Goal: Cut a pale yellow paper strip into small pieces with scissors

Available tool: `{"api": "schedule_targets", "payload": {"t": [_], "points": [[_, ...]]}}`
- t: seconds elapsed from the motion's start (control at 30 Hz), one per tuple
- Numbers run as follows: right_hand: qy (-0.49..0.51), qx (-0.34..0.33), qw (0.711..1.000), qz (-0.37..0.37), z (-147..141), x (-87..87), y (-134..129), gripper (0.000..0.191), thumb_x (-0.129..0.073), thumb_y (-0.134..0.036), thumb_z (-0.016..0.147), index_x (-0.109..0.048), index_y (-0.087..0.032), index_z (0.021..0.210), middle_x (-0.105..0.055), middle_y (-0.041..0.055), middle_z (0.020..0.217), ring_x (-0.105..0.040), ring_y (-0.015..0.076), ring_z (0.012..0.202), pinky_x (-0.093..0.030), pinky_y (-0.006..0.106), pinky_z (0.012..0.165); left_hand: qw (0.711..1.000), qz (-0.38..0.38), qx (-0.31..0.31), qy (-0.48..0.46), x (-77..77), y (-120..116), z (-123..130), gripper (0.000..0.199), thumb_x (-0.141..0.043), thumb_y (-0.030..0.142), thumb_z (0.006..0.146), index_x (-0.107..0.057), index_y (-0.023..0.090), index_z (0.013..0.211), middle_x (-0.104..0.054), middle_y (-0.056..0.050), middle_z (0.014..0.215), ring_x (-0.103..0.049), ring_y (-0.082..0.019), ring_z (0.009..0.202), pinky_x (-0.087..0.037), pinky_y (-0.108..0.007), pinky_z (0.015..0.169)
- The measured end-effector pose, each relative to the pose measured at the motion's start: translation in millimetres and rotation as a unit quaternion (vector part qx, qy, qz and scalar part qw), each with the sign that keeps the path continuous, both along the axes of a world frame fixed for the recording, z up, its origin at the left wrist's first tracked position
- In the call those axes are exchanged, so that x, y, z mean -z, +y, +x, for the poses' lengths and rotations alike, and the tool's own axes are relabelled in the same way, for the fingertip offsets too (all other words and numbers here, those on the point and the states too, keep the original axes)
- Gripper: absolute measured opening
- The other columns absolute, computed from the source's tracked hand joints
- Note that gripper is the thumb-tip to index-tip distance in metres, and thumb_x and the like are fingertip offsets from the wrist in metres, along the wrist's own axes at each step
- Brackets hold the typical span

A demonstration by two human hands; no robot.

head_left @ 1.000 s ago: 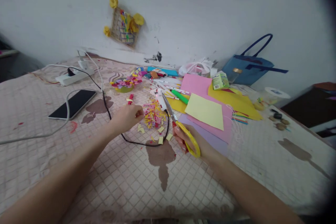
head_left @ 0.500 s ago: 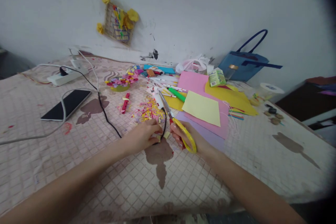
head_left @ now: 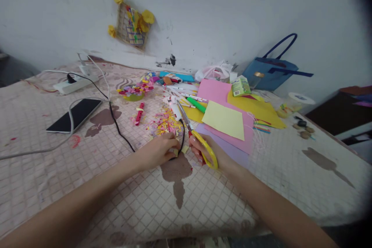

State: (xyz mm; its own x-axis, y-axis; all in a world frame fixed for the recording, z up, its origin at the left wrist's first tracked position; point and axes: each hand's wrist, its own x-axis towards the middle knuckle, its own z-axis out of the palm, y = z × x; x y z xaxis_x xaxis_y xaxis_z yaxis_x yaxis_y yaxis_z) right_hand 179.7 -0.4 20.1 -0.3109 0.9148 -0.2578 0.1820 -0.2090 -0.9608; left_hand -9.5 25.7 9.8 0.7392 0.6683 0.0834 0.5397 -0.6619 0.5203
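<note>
My left hand (head_left: 161, 150) rests low over the table, its fingers pinched on a small pale yellow paper piece (head_left: 176, 152). Another such piece (head_left: 185, 149) lies just to the right. In my right hand (head_left: 205, 148) are scissors with yellow handles (head_left: 205, 146), their blades pointing up and away toward a white glue gun (head_left: 175, 108). The glue gun's black cord runs down between my hands. Beyond my left hand lies a heap of yellow and pink paper scraps (head_left: 167, 122).
Pale yellow (head_left: 224, 120), pink (head_left: 213, 91) and lilac sheets lie right of the scissors. A black tablet (head_left: 74, 115), cables and a white power strip (head_left: 76, 85) are at left. A blue bag (head_left: 269, 71) stands against the wall.
</note>
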Motion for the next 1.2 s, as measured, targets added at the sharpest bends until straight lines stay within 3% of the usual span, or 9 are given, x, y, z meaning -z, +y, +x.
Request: {"api": "schedule_targets", "payload": {"t": [0.17, 0.3, 0.47, 0.57, 0.67, 1.03, 1.2], "points": [[0.002, 0.002, 1.000, 0.015, -0.7, -0.6, -1.0, 0.054, -0.053, -0.070, 0.065, -0.037, -0.019, 0.059, -0.037, -0.0085, 0.040, -0.034, 0.0035, 0.031, -0.032, 0.015, 0.030, 0.999, -0.009, -0.022, -0.024, 0.1, 2.9, -0.4, 0.010, -0.054, 0.013, 0.072, -0.058, 0.016, 0.081, -0.058, -0.005, 0.083, -0.054, -0.017, 0.078, -0.042, -0.026, 0.066], [0.006, -0.003, 1.000, 0.013, -0.2, -0.2, -1.5, 0.052, -0.053, -0.068, 0.067, -0.038, -0.019, 0.060, -0.038, -0.0084, 0.040, -0.033, 0.0033, 0.031, -0.031, 0.015, 0.030, 0.990, -0.088, -0.078, -0.077, -0.9, 6.8, -1.0, 0.003, -0.052, 0.017, 0.075, -0.055, 0.016, 0.074, -0.055, 0.001, 0.064, -0.051, -0.012, 0.059, -0.039, -0.023, 0.055], [0.016, 0.038, 0.998, 0.041, 0.6, 7.7, 2.1, 0.043, -0.061, -0.057, 0.067, -0.043, -0.019, 0.070, -0.046, -0.0071, 0.053, -0.036, 0.0034, 0.034, -0.035, 0.016, 0.031, 0.922, -0.254, -0.113, -0.271, -1.9, 13.0, -1.8, 0.015, -0.062, 0.026, 0.071, -0.051, 0.015, 0.074, -0.057, 0.001, 0.066, -0.054, -0.010, 0.060, -0.043, -0.023, 0.056], [0.011, 0.054, 0.996, 0.073, -0.9, 13.5, 3.9, 0.040, -0.069, -0.048, 0.062, -0.044, -0.019, 0.074, -0.050, -0.0067, 0.059, -0.038, 0.0036, 0.035, -0.037, 0.018, 0.031, 0.883, -0.325, -0.127, -0.315, -1.5, 13.6, -0.3, 0.021, -0.066, 0.027, 0.068, -0.051, 0.015, 0.077, -0.059, 0.001, 0.066, -0.055, -0.010, 0.058, -0.044, -0.023, 0.055], [0.022, 0.068, 0.994, 0.077, -4.3, 16.5, 3.6, 0.040, -0.072, -0.042, 0.059, -0.044, -0.019, 0.075, -0.051, -0.0063, 0.062, -0.039, 0.0038, 0.036, -0.035, 0.018, 0.031, 0.867, -0.347, -0.138, -0.331, -0.7, 10.2, 2.7, 0.022, -0.067, 0.027, 0.069, -0.052, 0.014, 0.079, -0.059, 0.001, 0.065, -0.055, -0.009, 0.056, -0.044, -0.022, 0.054], [0.029, 0.079, 0.991, 0.105, -4.5, 14.4, 3.0, 0.032, -0.067, -0.037, 0.063, -0.042, -0.020, 0.075, -0.047, -0.0072, 0.062, -0.037, 0.0039, 0.036, -0.032, 0.018, 0.033, 0.874, -0.359, -0.109, -0.308, 6.9, -0.6, 10.1, 0.024, -0.068, 0.033, 0.069, -0.054, 0.014, 0.078, -0.060, 0.001, 0.063, -0.054, -0.008, 0.054, -0.041, -0.019, 0.050], [0.015, 0.073, 0.990, 0.116, -3.9, 18.0, 4.6, 0.033, -0.069, -0.035, 0.061, -0.043, -0.020, 0.076, -0.050, -0.0050, 0.067, -0.041, 0.0060, 0.044, -0.037, 0.019, 0.037, 0.879, -0.374, -0.135, -0.264, 5.5, -5.2, 11.6, 0.027, -0.066, 0.039, 0.070, -0.054, 0.015, 0.071, -0.064, 0.000, 0.064, -0.057, -0.009, 0.053, -0.044, -0.019, 0.049]]}}
